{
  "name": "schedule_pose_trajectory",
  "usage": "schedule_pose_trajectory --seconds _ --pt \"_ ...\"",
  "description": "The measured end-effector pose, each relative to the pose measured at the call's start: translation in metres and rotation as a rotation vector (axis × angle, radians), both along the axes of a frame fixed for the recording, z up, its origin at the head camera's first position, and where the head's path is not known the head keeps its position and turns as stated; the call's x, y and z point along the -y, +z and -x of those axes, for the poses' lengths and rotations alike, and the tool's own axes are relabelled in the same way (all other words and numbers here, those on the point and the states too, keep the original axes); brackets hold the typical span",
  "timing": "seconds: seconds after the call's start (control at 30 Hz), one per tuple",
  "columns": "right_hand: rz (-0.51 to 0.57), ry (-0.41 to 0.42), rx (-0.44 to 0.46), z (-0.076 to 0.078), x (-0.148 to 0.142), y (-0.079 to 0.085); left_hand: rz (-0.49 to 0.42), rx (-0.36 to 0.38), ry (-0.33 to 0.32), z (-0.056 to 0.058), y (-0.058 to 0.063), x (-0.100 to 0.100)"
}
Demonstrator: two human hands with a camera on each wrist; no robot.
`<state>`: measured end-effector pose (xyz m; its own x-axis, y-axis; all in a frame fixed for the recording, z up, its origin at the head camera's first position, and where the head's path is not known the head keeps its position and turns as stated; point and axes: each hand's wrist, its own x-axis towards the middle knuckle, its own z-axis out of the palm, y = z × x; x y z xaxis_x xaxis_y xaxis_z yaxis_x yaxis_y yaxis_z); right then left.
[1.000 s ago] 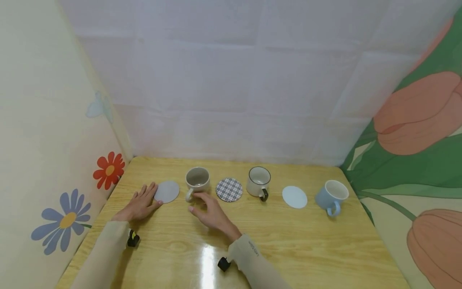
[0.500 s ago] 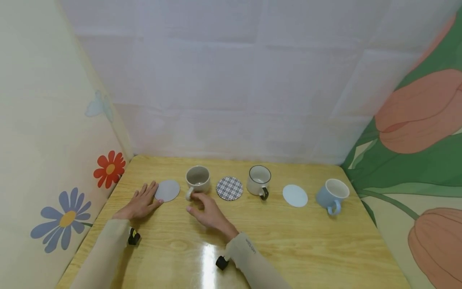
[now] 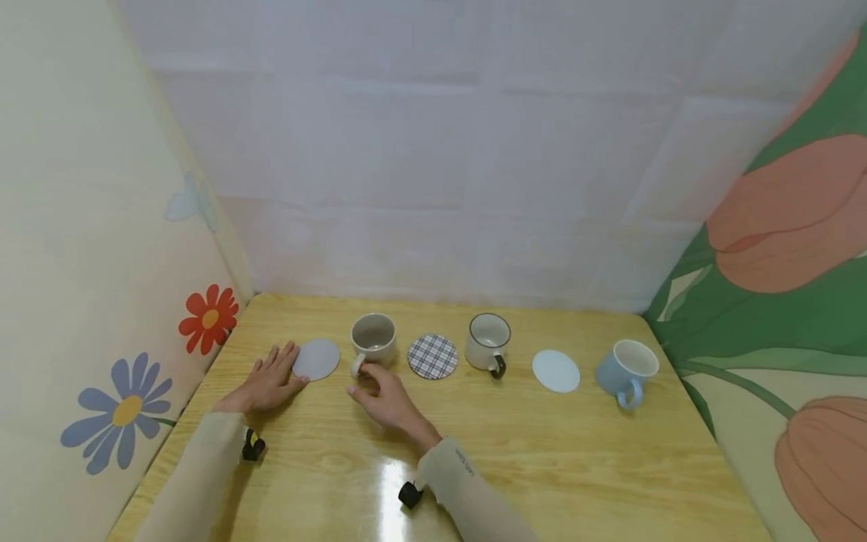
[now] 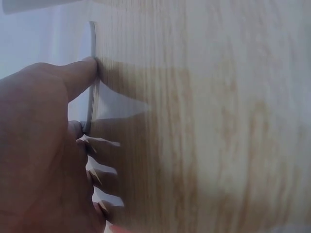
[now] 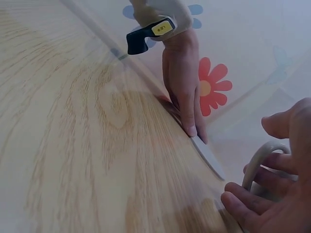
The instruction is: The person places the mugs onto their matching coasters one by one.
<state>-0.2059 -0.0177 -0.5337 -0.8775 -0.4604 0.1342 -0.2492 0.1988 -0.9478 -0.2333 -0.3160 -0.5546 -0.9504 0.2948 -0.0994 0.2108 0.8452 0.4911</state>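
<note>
A: What surrounds the work?
B: A glossy wood-grain table (image 3: 576, 467); a creased whitish backdrop (image 3: 433, 150) behind it; a red flower (image 3: 210, 320) and a purplish-blue flower (image 3: 126, 412) on the left panel (image 3: 74, 188), large pink tulips (image 3: 786, 218) to the right.
A: And the grey mug (image 3: 381, 354)?
B: Plain, slightly shiny inside, upright on the table between the grey coaster (image 3: 318, 359) and the checked coaster (image 3: 432, 357); its handle (image 3: 357, 366) points toward the table's front.
A: The hands?
B: The right hand (image 3: 387, 401) has bent fingers about that handle, thumb standing off it; the left hand (image 3: 266, 382) lies spread, nearly straight-fingered, touching the grey coaster's edge.
A: Further right?
B: A dark-rimmed white mug (image 3: 483, 354), a pale coaster (image 3: 556, 371), then a blue mug (image 3: 615, 373).
</note>
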Motion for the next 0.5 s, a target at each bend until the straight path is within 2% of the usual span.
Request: schedule_pose_trajectory --seconds 0.17,0.5 --pt "0.034 0.007 -0.017 0.0 0.002 0.001 -0.02 0.002 -0.002 0.0 -0.002 0.0" --pt "0.018 -0.064 -0.073 0.005 0.007 -0.005 -0.035 -0.019 -0.009 -0.006 0.01 -0.004"
